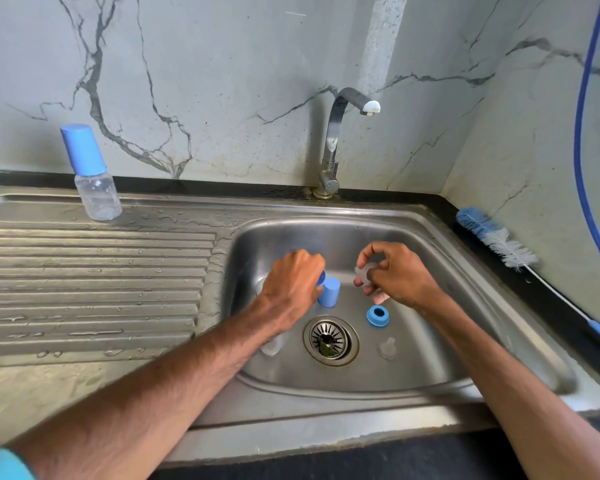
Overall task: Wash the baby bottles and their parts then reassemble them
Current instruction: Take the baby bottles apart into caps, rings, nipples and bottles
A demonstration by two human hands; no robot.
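Two bare hands reach down into the sink (326,237). The left hand (293,282) has its fingers curled down round a small part (321,277) with a blue edge. Most of that part is hidden under the hand, so I cannot tell which piece it is. The right hand (400,277) pinches a clear soft teat (362,276) between its thumb and fingers and holds it up off the sink floor. The two hands are near each other but they do not touch.

A blue cap (329,292) stands upright on the sink floor, just beside the left hand's fingertips and between the two hands. A blue ring (377,315) lies just below the right hand, closer to the person. A second clear teat (387,348) sits past the ring, closer still. A clear piece (272,345) lies under the left wrist and is partly hidden. The drain (329,340) is between the two forearms.

Well apart from the left hand, out to its left, a whole bottle (92,174) with its blue cap on stands upright on the wet drainboard (84,282). The tap (340,133) rises behind both hands. A bottle brush (496,239) lies on the counter, well out to the right of the right hand. A blue hose (581,133) hangs on the wall beyond the brush.
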